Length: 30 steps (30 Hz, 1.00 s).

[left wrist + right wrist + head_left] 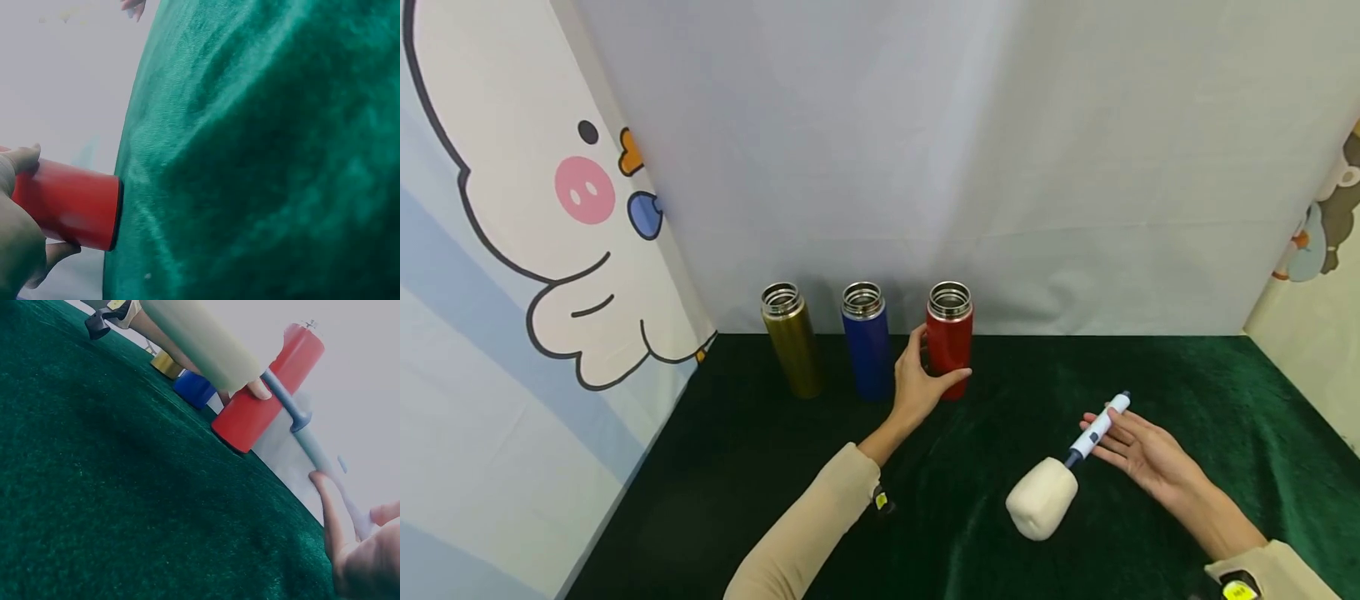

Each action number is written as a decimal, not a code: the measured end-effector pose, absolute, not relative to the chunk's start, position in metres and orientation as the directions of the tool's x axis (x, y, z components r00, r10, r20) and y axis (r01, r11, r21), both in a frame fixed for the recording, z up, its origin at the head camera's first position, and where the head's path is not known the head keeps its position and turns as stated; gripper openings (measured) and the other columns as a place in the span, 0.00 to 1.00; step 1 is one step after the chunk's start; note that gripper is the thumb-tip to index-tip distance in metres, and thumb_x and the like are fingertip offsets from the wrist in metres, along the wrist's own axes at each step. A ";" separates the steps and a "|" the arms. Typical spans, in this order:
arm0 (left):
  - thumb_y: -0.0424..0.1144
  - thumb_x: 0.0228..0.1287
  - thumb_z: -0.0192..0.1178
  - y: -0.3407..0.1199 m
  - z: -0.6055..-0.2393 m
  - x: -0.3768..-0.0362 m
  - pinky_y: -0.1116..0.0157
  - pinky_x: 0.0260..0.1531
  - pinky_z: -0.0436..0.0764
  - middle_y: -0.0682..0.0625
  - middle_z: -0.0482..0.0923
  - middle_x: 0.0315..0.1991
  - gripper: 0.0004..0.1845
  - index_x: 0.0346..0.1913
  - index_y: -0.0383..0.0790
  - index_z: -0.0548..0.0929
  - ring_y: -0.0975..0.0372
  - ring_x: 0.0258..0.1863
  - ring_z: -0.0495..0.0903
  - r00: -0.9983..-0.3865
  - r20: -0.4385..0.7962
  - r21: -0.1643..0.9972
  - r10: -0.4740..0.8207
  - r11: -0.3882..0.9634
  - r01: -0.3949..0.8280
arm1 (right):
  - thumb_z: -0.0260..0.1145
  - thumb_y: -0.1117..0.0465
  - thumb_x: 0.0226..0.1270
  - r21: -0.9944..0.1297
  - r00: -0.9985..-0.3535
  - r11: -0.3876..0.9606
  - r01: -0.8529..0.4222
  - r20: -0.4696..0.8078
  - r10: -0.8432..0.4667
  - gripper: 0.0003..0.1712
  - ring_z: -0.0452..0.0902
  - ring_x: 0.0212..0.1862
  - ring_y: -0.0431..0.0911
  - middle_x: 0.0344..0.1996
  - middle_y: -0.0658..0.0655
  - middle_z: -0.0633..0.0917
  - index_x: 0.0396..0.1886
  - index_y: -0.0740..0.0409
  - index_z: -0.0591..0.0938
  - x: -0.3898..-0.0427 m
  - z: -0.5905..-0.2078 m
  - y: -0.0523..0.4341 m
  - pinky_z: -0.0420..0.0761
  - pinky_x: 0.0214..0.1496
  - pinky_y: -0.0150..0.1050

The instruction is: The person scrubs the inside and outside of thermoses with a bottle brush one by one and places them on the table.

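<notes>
Left hand: the left hand (921, 379) is curled round the lower body of the red flask (950, 337), thumb on the near right side and fingers wrapped behind; it grips the flask.
Red flask: it stands upright and lidless on the green cloth (1187, 392) at the far edge, rightmost of three, just beside the blue flask (865, 342); the gold flask (792, 340) stands further left.
Right hand: the right hand (1138, 450) lies palm up on the cloth at the near right, fingers straight and slightly spread, with the white handle of the sponge brush (1078, 462) resting across the fingertips; no finger curls round it.
Sponge brush: its cream sponge head (1042, 497) lies on the cloth to the near left of that hand, the handle pointing far and right.
Head view only: all three flasks in a row with open steel mouths, both beige sleeves, the cartoon backdrop (542, 250) at left.
Left wrist view only: the red flask's base (115, 215) meets the cloth squarely, with thumb (22, 159) above and a fingertip below the body.
Right wrist view only: the brush handle (300, 425) crosses in front of the red flask (265, 400), and the fingertips (325, 506) touch its thin end.
Writing: no brand or label can be read; small yellow tags at the wrists are too small to tell.
</notes>
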<state>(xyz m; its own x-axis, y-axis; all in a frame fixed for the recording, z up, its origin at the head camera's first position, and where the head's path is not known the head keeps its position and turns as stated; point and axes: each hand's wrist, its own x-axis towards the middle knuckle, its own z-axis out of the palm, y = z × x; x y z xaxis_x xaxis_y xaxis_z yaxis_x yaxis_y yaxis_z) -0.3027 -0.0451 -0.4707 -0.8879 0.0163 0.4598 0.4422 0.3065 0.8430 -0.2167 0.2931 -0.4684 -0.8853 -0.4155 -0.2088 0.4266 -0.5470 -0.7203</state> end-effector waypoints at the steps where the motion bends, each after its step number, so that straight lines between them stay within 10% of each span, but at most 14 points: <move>1: 0.39 0.53 0.79 -0.045 -0.471 -0.303 0.43 0.63 0.78 0.40 0.78 0.64 0.44 0.72 0.40 0.68 0.46 0.62 0.79 -0.893 0.451 0.849 0.013 0.304 0.433 | 0.45 0.60 0.85 -0.712 -0.881 -0.548 0.439 -0.220 -0.419 0.16 0.88 0.52 0.45 0.47 0.54 0.90 0.47 0.49 0.80 -0.217 -0.468 0.293 0.87 0.55 0.42; 11: 0.42 0.59 0.76 -0.047 -0.467 -0.304 0.49 0.65 0.79 0.41 0.76 0.66 0.46 0.76 0.43 0.61 0.50 0.64 0.79 -0.906 0.415 0.827 0.086 0.379 0.415 | 0.43 0.57 0.86 -0.757 -0.822 -0.363 0.543 -0.390 -0.415 0.18 0.87 0.49 0.43 0.48 0.52 0.80 0.65 0.53 0.51 -0.229 -0.461 0.291 0.86 0.57 0.47; 18: 0.42 0.65 0.71 -0.058 -0.465 -0.290 0.47 0.71 0.71 0.39 0.65 0.76 0.49 0.81 0.41 0.51 0.48 0.74 0.69 -0.942 0.301 0.874 0.151 0.351 0.336 | 0.42 0.65 0.82 -0.787 -0.798 -0.287 0.547 -0.386 -0.463 0.45 0.85 0.51 0.42 0.50 0.52 0.80 0.76 0.57 0.19 -0.239 -0.451 0.290 0.85 0.60 0.47; 30: 0.44 0.72 0.63 -0.116 -0.465 -0.218 0.41 0.72 0.67 0.36 0.59 0.79 0.43 0.82 0.42 0.52 0.46 0.78 0.61 -0.936 0.162 0.882 0.313 0.380 0.280 | 0.51 0.61 0.83 -0.877 -0.794 -0.131 0.463 -0.344 -0.501 0.52 0.86 0.52 0.44 0.49 0.47 0.87 0.79 0.51 0.19 -0.266 -0.437 0.293 0.87 0.55 0.44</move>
